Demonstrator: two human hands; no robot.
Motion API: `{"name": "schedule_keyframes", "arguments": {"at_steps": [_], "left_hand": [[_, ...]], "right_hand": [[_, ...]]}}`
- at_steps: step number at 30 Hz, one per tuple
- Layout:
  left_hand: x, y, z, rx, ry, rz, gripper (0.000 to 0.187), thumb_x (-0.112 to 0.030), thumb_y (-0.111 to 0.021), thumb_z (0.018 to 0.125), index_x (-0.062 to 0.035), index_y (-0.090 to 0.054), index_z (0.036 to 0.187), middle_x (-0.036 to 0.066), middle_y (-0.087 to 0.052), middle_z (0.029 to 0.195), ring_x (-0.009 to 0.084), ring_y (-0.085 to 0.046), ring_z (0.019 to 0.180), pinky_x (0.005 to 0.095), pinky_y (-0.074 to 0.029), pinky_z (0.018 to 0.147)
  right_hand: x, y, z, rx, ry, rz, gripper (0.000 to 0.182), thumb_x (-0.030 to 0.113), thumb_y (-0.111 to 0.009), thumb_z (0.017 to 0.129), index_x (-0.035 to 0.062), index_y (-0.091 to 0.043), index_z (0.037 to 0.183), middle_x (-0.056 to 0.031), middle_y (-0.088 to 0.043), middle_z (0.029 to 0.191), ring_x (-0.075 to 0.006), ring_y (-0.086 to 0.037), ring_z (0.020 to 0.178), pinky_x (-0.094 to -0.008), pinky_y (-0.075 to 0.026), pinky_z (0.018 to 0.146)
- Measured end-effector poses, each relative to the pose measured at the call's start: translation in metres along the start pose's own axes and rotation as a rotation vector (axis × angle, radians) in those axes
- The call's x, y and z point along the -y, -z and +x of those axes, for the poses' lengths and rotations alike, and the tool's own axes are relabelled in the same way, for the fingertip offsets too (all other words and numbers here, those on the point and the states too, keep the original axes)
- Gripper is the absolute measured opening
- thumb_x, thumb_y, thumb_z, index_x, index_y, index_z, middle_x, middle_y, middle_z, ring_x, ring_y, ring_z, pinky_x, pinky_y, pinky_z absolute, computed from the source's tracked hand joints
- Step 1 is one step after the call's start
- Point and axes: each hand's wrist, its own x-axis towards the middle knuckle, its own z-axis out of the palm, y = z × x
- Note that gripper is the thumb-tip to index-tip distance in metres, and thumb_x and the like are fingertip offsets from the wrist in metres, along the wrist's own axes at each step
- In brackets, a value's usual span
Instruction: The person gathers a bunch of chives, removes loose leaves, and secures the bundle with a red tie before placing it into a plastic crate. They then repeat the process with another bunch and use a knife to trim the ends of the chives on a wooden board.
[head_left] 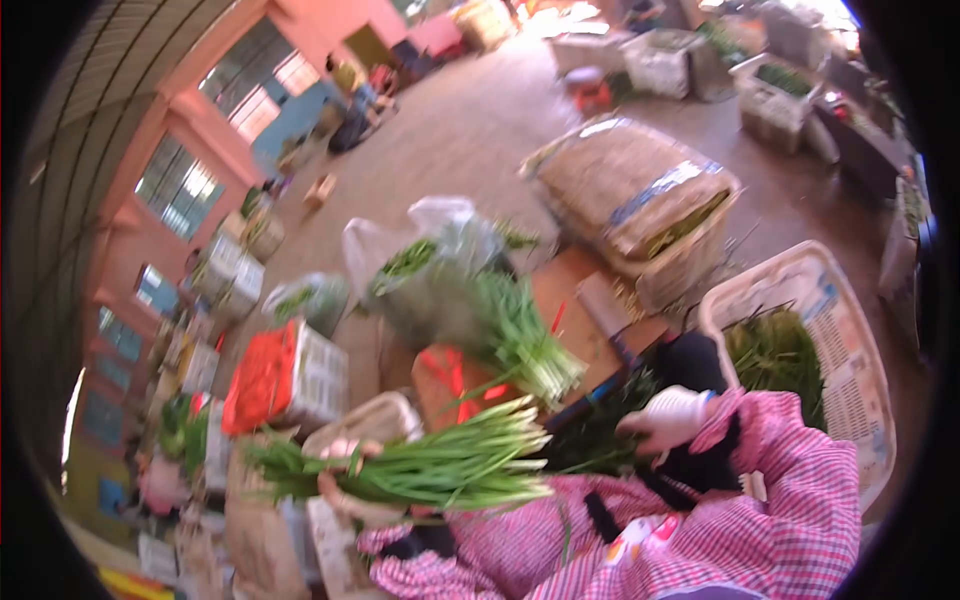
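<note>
My left hand [345,472] is wrapped around a thick bunch of long green chives [450,462], held level across my front. The pale cut ends point right, and the leafy ends hang past my hand to the left. My right hand [668,422], in a white glove with bare fingertips, is over my lap near dark green leaves [600,435]. Its fingers look loosely apart, with nothing visible in them. In front of me, a second bunch of chives [535,345] lies on a brown board [570,295] beside red ties [455,385].
To my right stands a white plastic crate [868,375] holding greens. A covered crate [640,190] sits ahead. Plastic bags of greens [435,250] lie beyond the board. A crate with a red cover [262,378] is at left. Another person [355,95] sits far back.
</note>
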Motion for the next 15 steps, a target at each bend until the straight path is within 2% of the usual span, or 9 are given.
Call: {"name": "schedule_keyframes", "arguments": {"at_steps": [2, 4, 6, 9, 12, 13, 14, 15], "left_hand": [[-0.001, -0.021, 0.001, 0.008, 0.051, 0.087, 0.020, -0.017, -0.063, 0.084, -0.0153, -0.043, 0.081, -0.005, -0.045, 0.081, 0.0088, -0.045, 0.071, 0.0300, -0.045, 0.081], [0.000, -0.029, 0.003, 0.066, 0.126, 0.047, 0.020, -0.018, -0.061, 0.086, -0.0155, -0.043, 0.079, -0.005, -0.040, 0.077, 0.0094, -0.042, 0.069, 0.0328, -0.042, 0.083], [0.004, -0.038, 0.002, 0.099, 0.180, 0.023, 0.021, -0.017, -0.060, 0.087, -0.0157, -0.041, 0.079, -0.005, -0.038, 0.076, 0.0096, -0.042, 0.069, 0.0352, -0.041, 0.083], [0.016, -0.055, -0.004, 0.140, 0.197, -0.013, 0.021, -0.017, -0.059, 0.087, -0.0162, -0.041, 0.078, -0.005, -0.037, 0.075, 0.0099, -0.042, 0.069, 0.0356, -0.040, 0.082], [0.025, -0.069, -0.006, 0.208, 0.292, -0.044, 0.021, -0.018, -0.059, 0.088, -0.0175, -0.040, 0.077, -0.006, -0.037, 0.074, 0.0100, -0.041, 0.068, 0.0369, -0.039, 0.081], [0.030, -0.078, -0.006, 0.215, 0.316, -0.046, 0.021, -0.019, -0.057, 0.089, -0.0175, -0.040, 0.076, -0.006, -0.038, 0.072, 0.0100, -0.040, 0.065, 0.0363, -0.037, 0.077], [0.036, -0.088, -0.006, 0.214, 0.335, -0.036, 0.022, -0.022, -0.052, 0.091, -0.0172, -0.040, 0.074, -0.006, -0.036, 0.070, 0.0103, -0.039, 0.062, 0.0344, -0.035, 0.072], [0.042, -0.093, -0.005, 0.244, 0.353, -0.040, 0.022, -0.023, -0.050, 0.092, -0.0171, -0.040, 0.073, -0.006, -0.037, 0.069, 0.0105, -0.039, 0.061, 0.0339, -0.033, 0.069]], "right_hand": [[0.011, 0.025, -0.004, -0.205, 0.049, 0.082, 0.038, 0.034, -0.064, 0.079, 0.0171, -0.061, 0.112, -0.0158, -0.064, 0.076, -0.0327, -0.064, 0.071, -0.0408, -0.052, 0.065], [0.019, 0.043, 0.000, -0.438, 0.188, 0.300, 0.025, 0.018, -0.066, 0.080, 0.0131, -0.064, 0.104, -0.0131, -0.064, 0.076, -0.0297, -0.064, 0.069, -0.0351, -0.051, 0.064], [0.031, 0.063, 0.008, -0.510, 0.256, 0.470, 0.023, 0.013, -0.065, 0.080, 0.0100, -0.065, 0.103, -0.0133, -0.064, 0.077, -0.0283, -0.064, 0.071, -0.0340, -0.050, 0.065], [0.043, 0.081, 0.030, -0.661, 0.400, 0.474, 0.022, 0.012, -0.063, 0.081, 0.0061, -0.064, 0.103, -0.0144, -0.065, 0.083, -0.0285, -0.065, 0.077, -0.0360, -0.051, 0.070], [0.066, 0.101, 0.055, -0.747, 0.619, 0.443, 0.033, 0.012, -0.063, 0.081, 0.0055, -0.059, 0.114, -0.0134, -0.064, 0.100, -0.0296, -0.065, 0.087, -0.0358, -0.052, 0.075], [0.073, 0.103, 0.065, -0.721, 0.621, 0.447, 0.039, 0.013, -0.065, 0.079, 0.0069, -0.057, 0.117, -0.0132, -0.063, 0.105, -0.0297, -0.064, 0.090, -0.0365, -0.052, 0.077], [0.082, 0.107, 0.071, -0.728, 0.631, 0.351, 0.050, 0.015, -0.067, 0.075, 0.0077, -0.053, 0.123, -0.0135, -0.059, 0.113, -0.0299, -0.062, 0.096, -0.0372, -0.051, 0.081], [0.091, 0.109, 0.079, -0.651, 0.676, 0.414, 0.061, 0.015, -0.068, 0.071, 0.0065, -0.048, 0.127, -0.0158, -0.055, 0.120, -0.0320, -0.057, 0.106, -0.0389, -0.048, 0.089]]}}
